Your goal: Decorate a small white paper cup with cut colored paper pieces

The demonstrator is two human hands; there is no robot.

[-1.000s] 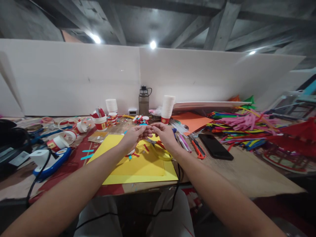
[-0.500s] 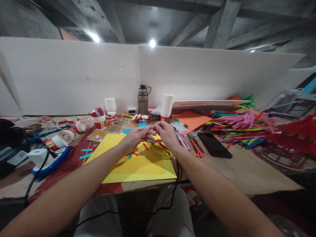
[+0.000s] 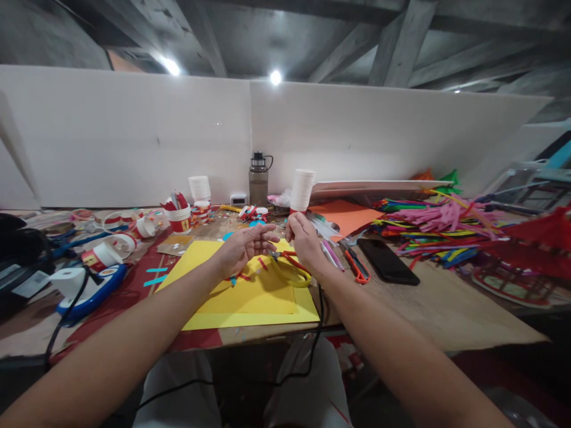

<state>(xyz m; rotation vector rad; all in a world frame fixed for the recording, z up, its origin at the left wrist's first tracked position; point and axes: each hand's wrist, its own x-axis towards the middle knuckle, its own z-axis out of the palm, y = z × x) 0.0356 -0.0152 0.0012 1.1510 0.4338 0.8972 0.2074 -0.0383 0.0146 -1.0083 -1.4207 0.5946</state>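
My left hand (image 3: pixel 244 248) is held over the yellow paper sheets (image 3: pixel 259 304), palm turned inward and fingers stretched out, with nothing seen in it. To its right, my right hand (image 3: pixel 305 236) is closed with thumb and forefinger pinched together; whatever it may hold is hidden or too small to name. A gap separates the two hands. Beneath them, scissors with yellow handles (image 3: pixel 292 274) lie on the paper, partly covered by my right hand. Small red strips (image 3: pixel 262 263) and teal bits are scattered on the sheets.
Behind my hands stand a stack of paper cups (image 3: pixel 303 189) and a water bottle (image 3: pixel 259 181). At right lie a cutter with an orange handle (image 3: pixel 357 266), a phone (image 3: pixel 387 261) and pipe cleaners (image 3: pixel 446 220). At left are a blue-and-white glue gun (image 3: pixel 91 294) and a cup of red pieces (image 3: pixel 179 220).
My hands were touching at the fingertips and have now come apart. The left one has opened its fingers, while the right has moved slightly right and stays pinched.
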